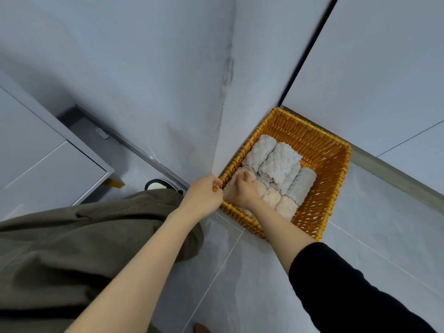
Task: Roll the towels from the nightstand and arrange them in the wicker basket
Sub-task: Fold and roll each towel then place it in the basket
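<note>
An orange wicker basket point(329, 169) stands on the floor in a wall corner. Inside lie three rolled grey-white towels point(280, 162) in a row toward the back. In front of them lie rolled cream towels point(286, 206). My left hand point(204, 193) grips the basket's near-left rim. My right hand point(242, 191) is inside the basket, its fingers curled down onto a cream towel roll point(234, 180) at the left wall; whether it grips or only presses is unclear.
Grey walls meet just behind the basket's left side. A white cabinet panel point(384, 68) rises behind it. A white nightstand point(48, 159) is at the left. My olive trouser leg point(72, 248) fills the lower left. The tiled floor point(240, 272) lies below.
</note>
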